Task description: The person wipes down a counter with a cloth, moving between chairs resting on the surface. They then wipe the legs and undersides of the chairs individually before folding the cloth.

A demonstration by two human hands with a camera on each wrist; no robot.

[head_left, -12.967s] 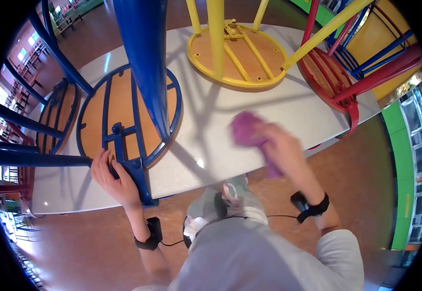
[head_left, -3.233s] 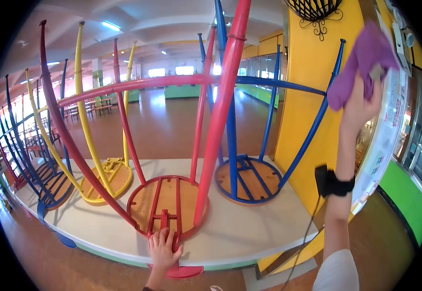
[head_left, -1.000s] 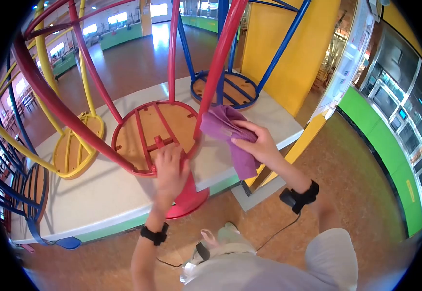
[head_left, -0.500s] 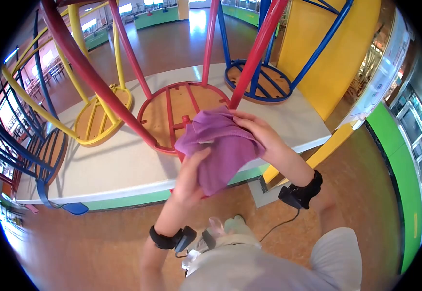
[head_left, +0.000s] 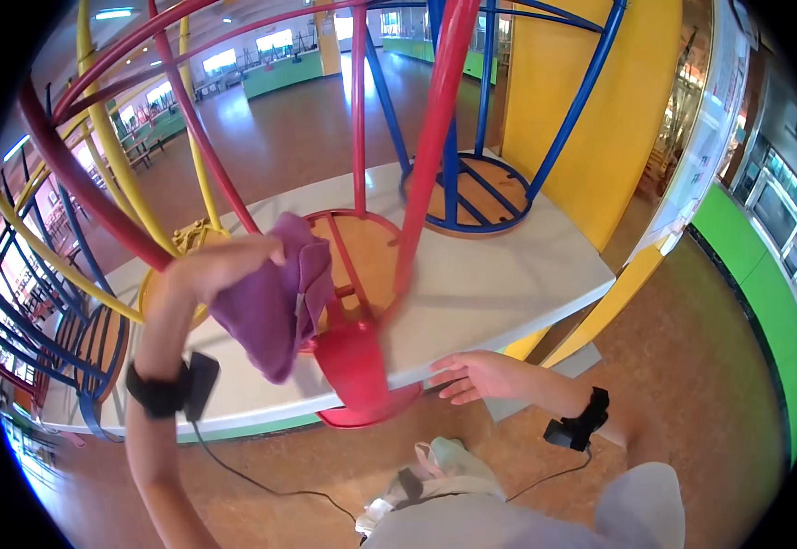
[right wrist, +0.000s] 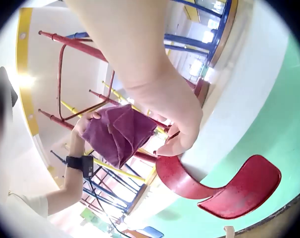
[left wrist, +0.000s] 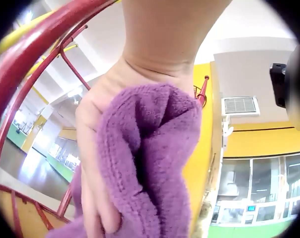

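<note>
My left hand (head_left: pixel 224 265) grips a purple cloth (head_left: pixel 275 306), which hangs over the left part of an upturned red chair (head_left: pixel 363 256). The left wrist view shows the left hand's fingers (left wrist: pixel 98 213) around the folded cloth (left wrist: pixel 155 148). To the right of the red backrest (head_left: pixel 352 361), my right hand (head_left: pixel 481 377) is empty, fingers loosely extended by the table's front edge. In the right wrist view, the right hand (right wrist: pixel 177 119) appears near the curved red back support (right wrist: pixel 182 181), and the cloth (right wrist: pixel 120 134) hangs from the left hand (right wrist: pixel 83 124) beyond.
The long pale table (head_left: pixel 481 302) also bears an upturned blue chair (head_left: pixel 467 197) at right, and a yellow chair (head_left: pixel 110 174) and more blue ones (head_left: pixel 96 352) at left. A yellow panel (head_left: pixel 581 119) rises behind its right end. Chair legs stand up around the left arm.
The cloth has passed from my right hand to my left, after both touched it. The left hand has moved left and up with it; the right has drawn back towards the table's front edge.
</note>
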